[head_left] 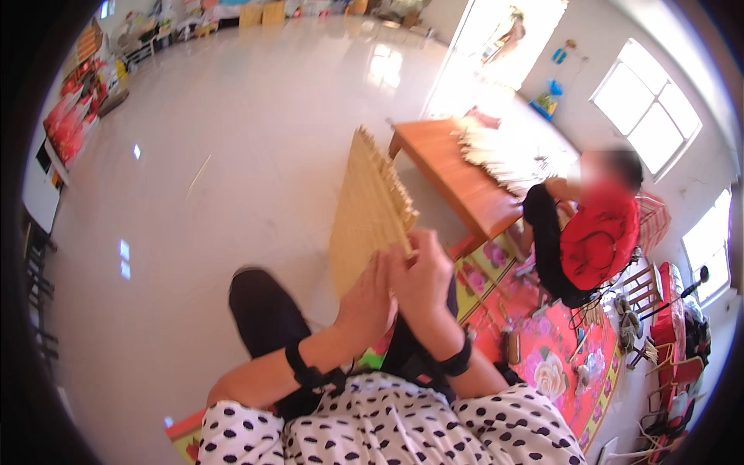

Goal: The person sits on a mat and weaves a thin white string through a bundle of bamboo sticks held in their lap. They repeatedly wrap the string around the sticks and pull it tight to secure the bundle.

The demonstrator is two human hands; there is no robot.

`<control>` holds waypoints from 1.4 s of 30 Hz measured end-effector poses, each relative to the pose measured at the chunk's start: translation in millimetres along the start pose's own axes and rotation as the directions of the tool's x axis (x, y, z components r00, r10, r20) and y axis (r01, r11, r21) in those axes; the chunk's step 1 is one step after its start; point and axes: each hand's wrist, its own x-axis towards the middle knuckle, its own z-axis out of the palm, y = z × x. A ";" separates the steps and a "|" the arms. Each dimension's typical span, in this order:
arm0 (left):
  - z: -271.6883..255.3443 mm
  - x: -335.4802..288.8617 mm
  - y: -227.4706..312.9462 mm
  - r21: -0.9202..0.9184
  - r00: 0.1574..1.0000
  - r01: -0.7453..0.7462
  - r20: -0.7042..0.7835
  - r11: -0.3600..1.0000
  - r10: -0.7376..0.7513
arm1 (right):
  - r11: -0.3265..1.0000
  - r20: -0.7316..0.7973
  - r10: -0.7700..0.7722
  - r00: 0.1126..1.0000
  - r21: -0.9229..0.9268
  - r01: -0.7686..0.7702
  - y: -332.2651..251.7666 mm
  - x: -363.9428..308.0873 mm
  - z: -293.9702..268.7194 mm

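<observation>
A stiff, pale yellow panel of thin stalks (pixel 364 205) stands tilted before my knees. Stalk ends make a bumpy row along its right edge. My right hand (pixel 425 280) is closed on the panel's near right corner, thumb and fingers pinching the edge. Close beside it, my left hand (pixel 368 304) presses against the near end of the panel, its fingers together and touching the right hand. Between the two hands, the exact grip is partly hidden. Dark bands circle both wrists.
At the right, a brown wooden table (pixel 446 167) bears a spread of pale stalks (pixel 504 159). A person in red (pixel 597 244) sits beside it. Flowered mats (pixel 554 360) with scattered tools cover the floor at my right. Chairs (pixel 674 372) line the right wall; red bags (pixel 70 124) lie far left.
</observation>
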 end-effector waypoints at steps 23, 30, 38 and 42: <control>-38.3 -11.6 -12.6 -0.384 0.959 0.166 0.276 0.908 -0.059 | 0.976 0.010 0.207 0.978 0.071 -0.207 -4.6 -22.6 -20.9; -66.9 33.8 -54.3 -0.540 0.918 0.385 0.304 0.748 -0.253 | 0.984 0.144 0.117 0.983 -0.147 -0.096 0.3 -29.6 -28.5; -66.1 72.7 -70.2 -0.647 0.749 0.612 0.658 0.455 -0.073 | 1.000 0.149 -0.019 0.989 0.018 0.016 13.7 -28.4 -31.1; -59.4 81.7 -75.0 -0.676 0.742 0.592 0.670 0.438 0.031 | 0.994 0.113 0.049 0.992 0.093 -0.059 22.5 -25.2 -34.3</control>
